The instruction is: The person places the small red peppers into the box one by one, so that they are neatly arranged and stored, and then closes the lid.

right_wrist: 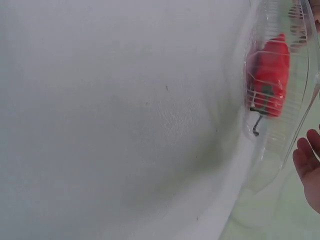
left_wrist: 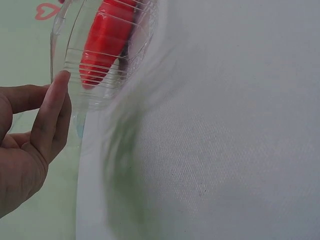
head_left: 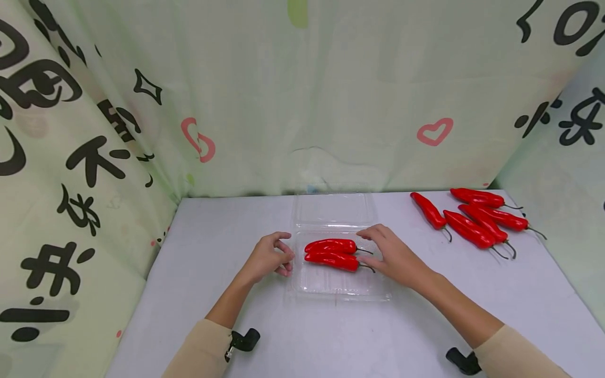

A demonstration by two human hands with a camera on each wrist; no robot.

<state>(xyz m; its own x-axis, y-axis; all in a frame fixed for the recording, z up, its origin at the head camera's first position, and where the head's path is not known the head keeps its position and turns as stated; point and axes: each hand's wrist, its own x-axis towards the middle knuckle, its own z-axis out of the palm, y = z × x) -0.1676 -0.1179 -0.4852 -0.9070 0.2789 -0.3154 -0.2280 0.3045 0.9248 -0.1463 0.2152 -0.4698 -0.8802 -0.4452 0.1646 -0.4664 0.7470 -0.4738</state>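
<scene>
Two red chili peppers [head_left: 332, 261] lie side by side in the clear plastic clamshell box [head_left: 345, 286], their stems pointing right. The box's lid [head_left: 333, 210] is folded back behind it. My left hand [head_left: 271, 257] is at the box's left side, fingers loosely bent and holding nothing; in the left wrist view a fingertip [left_wrist: 62, 77] is at the clear wall, touching or almost touching. My right hand [head_left: 389, 254] hovers at the box's right edge beside the stems, thumb and fingers spread apart with nothing between them. Through the box wall, red pepper [right_wrist: 272, 75] shows in the right wrist view.
Several more red chili peppers [head_left: 468, 229] lie in a loose group at the table's back right. The white-covered table [head_left: 227, 226] ends at a printed curtain [head_left: 350, 105] behind, with more curtain on both sides.
</scene>
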